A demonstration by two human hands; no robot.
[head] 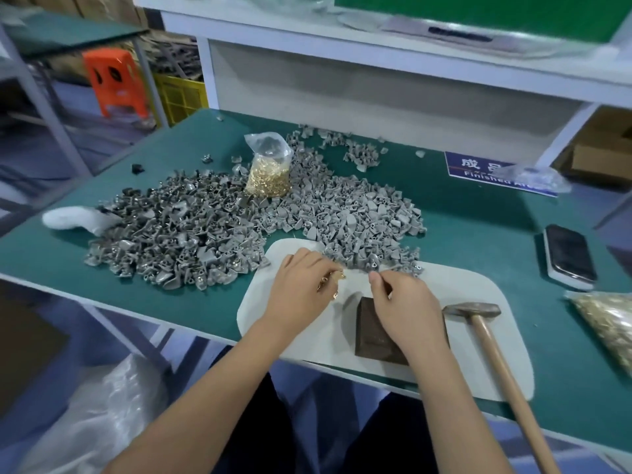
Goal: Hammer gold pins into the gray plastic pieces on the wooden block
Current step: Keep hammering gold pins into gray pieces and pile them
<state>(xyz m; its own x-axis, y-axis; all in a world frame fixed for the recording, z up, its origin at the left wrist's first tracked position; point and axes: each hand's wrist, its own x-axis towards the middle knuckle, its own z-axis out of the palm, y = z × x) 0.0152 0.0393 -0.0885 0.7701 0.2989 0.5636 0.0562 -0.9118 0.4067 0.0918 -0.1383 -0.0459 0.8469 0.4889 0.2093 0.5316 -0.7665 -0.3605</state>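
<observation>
left hand curls round gold pins; right hand pinching, contents unclear, hides wooden block.

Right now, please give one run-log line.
left hand: holds gold pins | right hand: pinching, item unclear | hammer: idle on mat | wooden block: bare

Take the wooden block as your mark. Beyond it, the heap of gray pieces walls off the far side, with a bag of pins standing in it. Just right of it the hammer lies across your path. Left of it, the white mat is bare.
</observation>
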